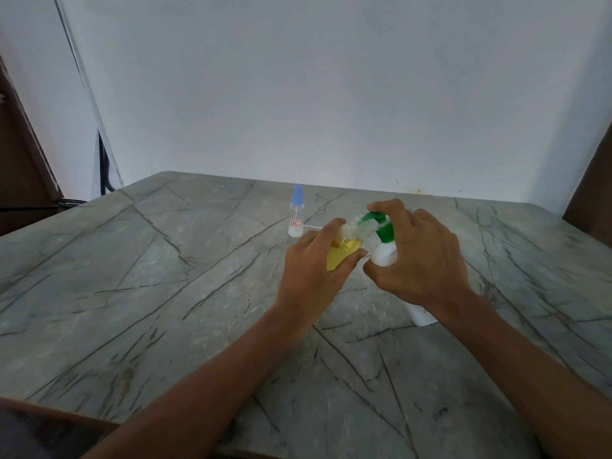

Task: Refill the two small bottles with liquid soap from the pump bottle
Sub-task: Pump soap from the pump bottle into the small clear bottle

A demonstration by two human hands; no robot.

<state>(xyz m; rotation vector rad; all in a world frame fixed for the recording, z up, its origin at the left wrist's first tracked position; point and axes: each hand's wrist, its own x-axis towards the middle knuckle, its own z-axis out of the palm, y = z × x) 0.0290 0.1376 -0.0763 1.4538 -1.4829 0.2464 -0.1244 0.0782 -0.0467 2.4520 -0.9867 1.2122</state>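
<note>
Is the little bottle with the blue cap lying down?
No, the blue-capped bottle stands upright on the table.

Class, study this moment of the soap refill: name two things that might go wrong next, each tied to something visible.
1. The left hand holds the small bottle tilted at the green nozzle; if its narrow mouth slips aside, soap may land on the table.
2. The right hand presses the pump bottle from above; it might tip.
</note>
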